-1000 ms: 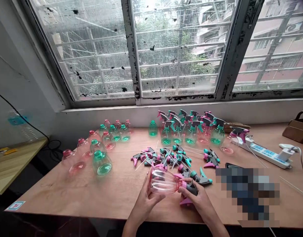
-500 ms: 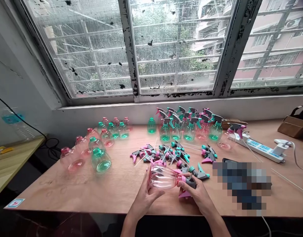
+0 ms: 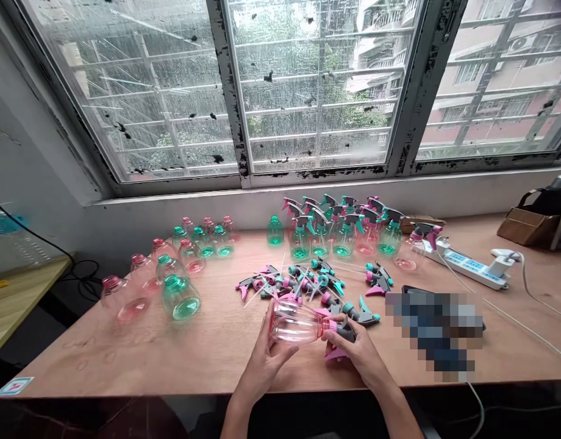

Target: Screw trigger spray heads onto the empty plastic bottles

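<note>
A clear pink spray bottle (image 3: 295, 323) lies on its side in the air above the near part of the table, its neck pointing right. My left hand (image 3: 267, 353) wraps round its base end. At the neck, my right hand (image 3: 353, 350) grips a grey and pink spray head (image 3: 344, 331), whose pink collar sits against the bottle mouth; how far it is threaded cannot be seen. The pink trigger (image 3: 336, 353) hangs below the right fingers. Just beyond the hands lies a pile of loose spray heads (image 3: 303, 281) in grey, pink and teal, some with white tubes.
Open pink and green bottles (image 3: 182, 299) stand at the left. Bottles with spray heads (image 3: 344, 238) stand in a group by the window wall. To the right are a white power strip (image 3: 472, 267), a blurred dark object (image 3: 433, 332) and a brown box (image 3: 530, 228).
The view has shifted slightly, so everything sits a little further left in the picture. Both hands keep their hold on the bottle and spray head, with little visible movement.
</note>
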### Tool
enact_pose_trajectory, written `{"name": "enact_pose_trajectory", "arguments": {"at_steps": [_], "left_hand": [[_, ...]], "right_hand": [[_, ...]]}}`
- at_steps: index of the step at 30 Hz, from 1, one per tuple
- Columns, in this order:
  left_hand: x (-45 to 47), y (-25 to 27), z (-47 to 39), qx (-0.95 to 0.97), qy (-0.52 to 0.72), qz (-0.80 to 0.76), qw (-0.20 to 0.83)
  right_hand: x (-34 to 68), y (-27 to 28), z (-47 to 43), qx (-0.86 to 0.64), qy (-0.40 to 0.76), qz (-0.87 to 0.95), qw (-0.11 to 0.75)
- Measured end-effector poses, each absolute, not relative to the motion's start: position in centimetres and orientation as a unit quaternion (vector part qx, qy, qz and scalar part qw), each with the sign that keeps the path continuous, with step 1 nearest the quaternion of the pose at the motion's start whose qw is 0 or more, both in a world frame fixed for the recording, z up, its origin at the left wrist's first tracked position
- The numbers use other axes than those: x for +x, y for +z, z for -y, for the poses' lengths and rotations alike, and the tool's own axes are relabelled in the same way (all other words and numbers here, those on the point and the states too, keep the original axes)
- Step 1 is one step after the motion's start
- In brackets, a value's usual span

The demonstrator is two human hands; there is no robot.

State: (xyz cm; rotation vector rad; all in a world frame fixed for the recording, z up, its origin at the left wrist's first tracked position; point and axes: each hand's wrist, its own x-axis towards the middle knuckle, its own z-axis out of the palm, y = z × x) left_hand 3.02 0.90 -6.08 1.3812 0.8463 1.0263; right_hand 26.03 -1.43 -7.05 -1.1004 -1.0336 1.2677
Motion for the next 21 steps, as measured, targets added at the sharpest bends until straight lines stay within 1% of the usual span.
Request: {"name": "enact_pose_trajectory", "arguments": {"at_steps": [21], "left_hand": [[3.36, -5.34, -0.88, 0.584, 0.447, -0.359, 0.574]], "right_hand": [[25.93, -6.74, 1.6, -0.462, 0.534, 0.44, 0.554]]}}
